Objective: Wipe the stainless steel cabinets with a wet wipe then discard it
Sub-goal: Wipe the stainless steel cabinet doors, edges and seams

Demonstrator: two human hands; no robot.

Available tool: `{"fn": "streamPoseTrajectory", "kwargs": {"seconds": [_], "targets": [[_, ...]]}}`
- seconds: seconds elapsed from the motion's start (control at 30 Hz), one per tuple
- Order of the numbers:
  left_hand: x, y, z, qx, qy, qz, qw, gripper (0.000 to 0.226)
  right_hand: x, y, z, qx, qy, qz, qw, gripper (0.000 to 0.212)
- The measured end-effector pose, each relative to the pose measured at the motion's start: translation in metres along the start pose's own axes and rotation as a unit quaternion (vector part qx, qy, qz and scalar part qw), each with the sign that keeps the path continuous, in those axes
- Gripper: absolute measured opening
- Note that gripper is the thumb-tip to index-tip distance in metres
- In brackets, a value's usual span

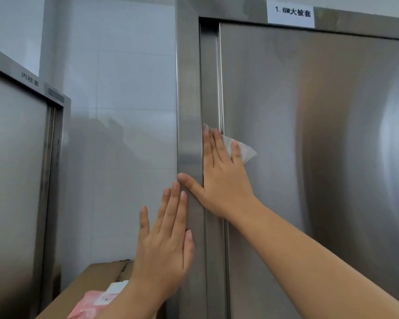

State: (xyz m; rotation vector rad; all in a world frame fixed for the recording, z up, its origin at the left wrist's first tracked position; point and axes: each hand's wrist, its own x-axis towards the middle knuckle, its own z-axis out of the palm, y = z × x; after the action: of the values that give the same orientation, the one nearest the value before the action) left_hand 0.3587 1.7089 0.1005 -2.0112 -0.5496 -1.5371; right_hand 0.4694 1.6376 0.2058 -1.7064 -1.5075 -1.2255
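Wiping step in hand, at the tall cabinet's door edge.
Your right grip point(221, 176) lies flat, fingers straight, pressing the wet wipe point(245, 149) onto the stainless steel cabinet point(320, 146) where door meets frame. Your left grip point(168, 245) rests flat and empty on the frame. Next, likely, sweep across the broad door, keeping pressure even.

White tiled wall point(124, 77) in bg, glossy, soft even light w/ faint shadows on it. Cardboard box point(97, 279) at btm left against wall, tape seam on top; pink pack point(88, 305) w/ white flap lies on box.
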Motion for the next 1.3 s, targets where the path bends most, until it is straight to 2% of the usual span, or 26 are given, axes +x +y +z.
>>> {"fn": "streamPoseTrajectory", "kwargs": {"seconds": [0.3, 0.57, 0.83, 1.03, 1.3], "targets": [[-0.007, 0.002, 0.0, -0.018, -0.006, -0.009, 1.0, 0.062, -0.025, -0.009, 0.012, 0.003, 0.015, 0.017, 1.0, 0.079], [-0.013, 0.0, -0.002, -0.011, -0.008, 0.001, 1.0, 0.061, 0.012, 0.001, 0.004, 0.023, 0.036, 0.011, 0.999, 0.083], [-0.018, 0.0, -0.003, 0.003, -0.029, -0.001, 1.0, 0.06, -0.055, -0.014, 0.029, 0.048, 0.031, 0.019, 0.998, 0.073], [-0.023, -0.002, -0.005, 0.023, -0.044, 0.003, 0.999, 0.061, -0.04, -0.006, 0.023, 0.017, 0.03, -0.008, 0.999, 0.076], [-0.031, -0.008, -0.011, 0.057, -0.071, 0.033, 0.995, 0.063, -0.053, -0.014, 0.028, -0.014, 0.045, 0.024, 0.999, 0.074]]}}
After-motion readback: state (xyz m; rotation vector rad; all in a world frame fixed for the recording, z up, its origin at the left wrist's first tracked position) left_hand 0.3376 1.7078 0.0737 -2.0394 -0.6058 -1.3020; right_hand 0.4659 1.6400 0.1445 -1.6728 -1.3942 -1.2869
